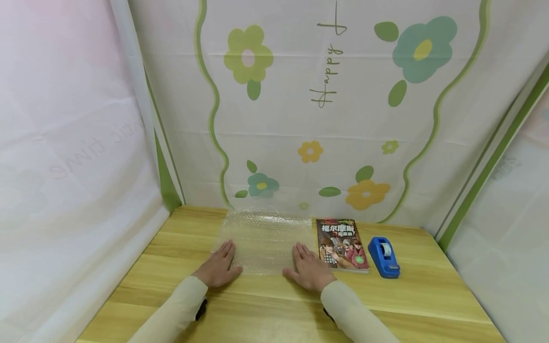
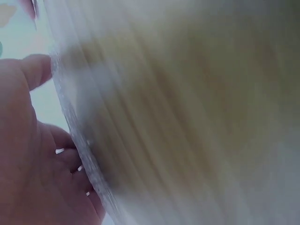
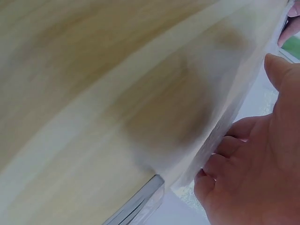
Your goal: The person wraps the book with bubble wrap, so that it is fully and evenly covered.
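A clear sheet of bubble wrap [image 1: 266,243] lies flat on the wooden table. On its left edge rests my left hand [image 1: 218,267], fingers straight and pointing away from me. My right hand [image 1: 310,267] presses on the opposite edge in the same way, its thumb turned inward. Close up in the left wrist view, the left hand [image 2: 33,145] lies along the edge of the wrap. The right wrist view has the right hand [image 3: 255,150] with its fingertips at the wrap's edge. Neither hand grips anything.
Just right of the right hand lies a comic-style book [image 1: 342,245] with a dark illustrated cover. Beyond it stands a blue tape dispenser [image 1: 384,257] with a roll of tape. Floral cloth [image 1: 283,119] hangs behind the wooden table [image 1: 266,309] and along both sides.
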`<action>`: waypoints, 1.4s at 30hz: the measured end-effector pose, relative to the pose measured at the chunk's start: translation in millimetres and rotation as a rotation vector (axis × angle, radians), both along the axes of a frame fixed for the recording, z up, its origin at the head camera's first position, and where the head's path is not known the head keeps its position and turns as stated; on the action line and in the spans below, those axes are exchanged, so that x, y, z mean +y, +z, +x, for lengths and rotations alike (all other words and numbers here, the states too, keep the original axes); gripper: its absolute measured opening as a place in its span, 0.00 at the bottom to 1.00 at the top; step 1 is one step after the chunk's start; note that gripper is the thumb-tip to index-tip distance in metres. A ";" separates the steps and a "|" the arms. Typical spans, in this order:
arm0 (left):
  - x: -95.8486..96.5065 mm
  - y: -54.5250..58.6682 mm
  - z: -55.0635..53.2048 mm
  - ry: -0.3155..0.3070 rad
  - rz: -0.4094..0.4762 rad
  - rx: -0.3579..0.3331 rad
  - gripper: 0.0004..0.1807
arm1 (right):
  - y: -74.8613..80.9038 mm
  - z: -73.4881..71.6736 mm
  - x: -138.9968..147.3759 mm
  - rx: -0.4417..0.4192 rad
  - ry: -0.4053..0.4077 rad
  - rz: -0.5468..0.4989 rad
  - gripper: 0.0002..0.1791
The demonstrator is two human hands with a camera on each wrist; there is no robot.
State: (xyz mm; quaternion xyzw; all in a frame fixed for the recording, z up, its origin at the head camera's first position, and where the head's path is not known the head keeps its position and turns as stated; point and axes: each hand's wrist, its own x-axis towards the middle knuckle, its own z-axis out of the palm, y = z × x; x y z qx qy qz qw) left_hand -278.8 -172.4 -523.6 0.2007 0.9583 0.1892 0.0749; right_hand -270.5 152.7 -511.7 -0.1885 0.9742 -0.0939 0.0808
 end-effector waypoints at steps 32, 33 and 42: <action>36.3 8.7 21.9 0.163 0.097 -0.011 0.45 | -7.7 -7.3 -19.4 -0.042 -0.048 -0.014 0.52; 33.1 11.2 20.5 0.151 0.101 -0.020 0.45 | -7.6 -7.8 -18.6 -0.043 -0.043 -0.014 0.52; 0.0 24.3 5.1 0.043 0.080 -0.057 0.46 | -4.0 -10.4 -7.9 -0.062 0.015 0.026 0.51</action>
